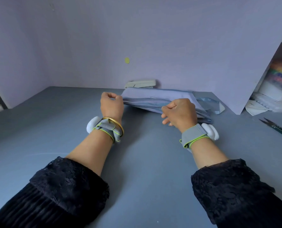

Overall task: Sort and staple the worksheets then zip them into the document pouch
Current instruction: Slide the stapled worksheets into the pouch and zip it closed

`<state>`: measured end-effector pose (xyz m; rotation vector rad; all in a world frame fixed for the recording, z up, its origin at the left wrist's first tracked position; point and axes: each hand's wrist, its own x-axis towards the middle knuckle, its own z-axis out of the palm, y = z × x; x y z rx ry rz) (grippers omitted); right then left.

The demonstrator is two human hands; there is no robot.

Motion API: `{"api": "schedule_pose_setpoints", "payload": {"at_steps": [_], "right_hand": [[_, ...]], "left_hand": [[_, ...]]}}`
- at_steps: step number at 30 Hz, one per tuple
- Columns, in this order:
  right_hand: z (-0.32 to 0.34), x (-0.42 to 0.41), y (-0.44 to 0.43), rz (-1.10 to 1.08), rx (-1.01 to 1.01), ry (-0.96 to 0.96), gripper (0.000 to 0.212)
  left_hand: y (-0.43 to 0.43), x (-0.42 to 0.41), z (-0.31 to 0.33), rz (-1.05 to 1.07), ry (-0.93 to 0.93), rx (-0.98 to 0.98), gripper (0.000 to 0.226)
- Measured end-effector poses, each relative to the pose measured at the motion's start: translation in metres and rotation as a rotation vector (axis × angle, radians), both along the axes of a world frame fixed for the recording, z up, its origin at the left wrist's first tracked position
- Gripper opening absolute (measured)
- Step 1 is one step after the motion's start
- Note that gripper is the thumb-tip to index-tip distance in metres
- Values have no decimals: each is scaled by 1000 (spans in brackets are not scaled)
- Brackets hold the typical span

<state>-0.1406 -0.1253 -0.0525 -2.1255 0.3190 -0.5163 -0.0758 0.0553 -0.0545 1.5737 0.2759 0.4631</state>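
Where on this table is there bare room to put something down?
Bare table left of the left hand, and the near stretch between it and the right hand. Crowded at the back and right: pouch, stapler, scissors, paper pile.

no readable text, labels or numbers anywhere
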Motion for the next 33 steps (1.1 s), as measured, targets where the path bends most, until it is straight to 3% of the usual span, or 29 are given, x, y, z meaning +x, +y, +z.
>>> {"api": "schedule_pose_setpoints", "payload": {"at_steps": [2, 6, 7, 9, 10, 11, 13, 15, 17, 21, 28, 33], "right_hand": [[0, 1, -4, -14, 24, 10, 17], [-3, 5, -12, -44, 88, 39, 18], [-4, 5, -13, -40, 96, 45, 18], [-6, 6, -13, -16, 91, 49, 20], [-7, 6, -13, -3, 85, 46, 20], [-9, 7, -13, 10, 80, 36, 20], [-9, 8, -13, 25, 54, -7, 17], [-7, 8, -11, 37, 13, -66, 14], [-5, 8, -10, 66, -20, -116, 12], [-7, 10, -7, 162, -40, -151, 12], [-10, 16, -25, -46, -26, -74, 22], [-12, 14, -32, -117, 33, 6, 28]], "left_hand": [[1, -1, 2, 70, -40, -14, 20], [9, -3, 6, 190, -14, -27, 11], [11, -2, 4, 210, 20, 77, 16], [13, 0, -1, 262, 73, 526, 30], [12, 1, -5, 263, -5, 730, 32], [8, 0, -6, 197, -133, 836, 29], [-6, -5, -6, -141, -374, 846, 29], [-21, -14, -6, -466, -439, 1000, 50], [-28, -15, -8, -546, -452, 1199, 52], [-18, -11, -8, -465, -413, 1126, 25], [-7, -15, 3, -182, -249, 1182, 30], [6, -15, 6, -96, -70, 1153, 27]]}}
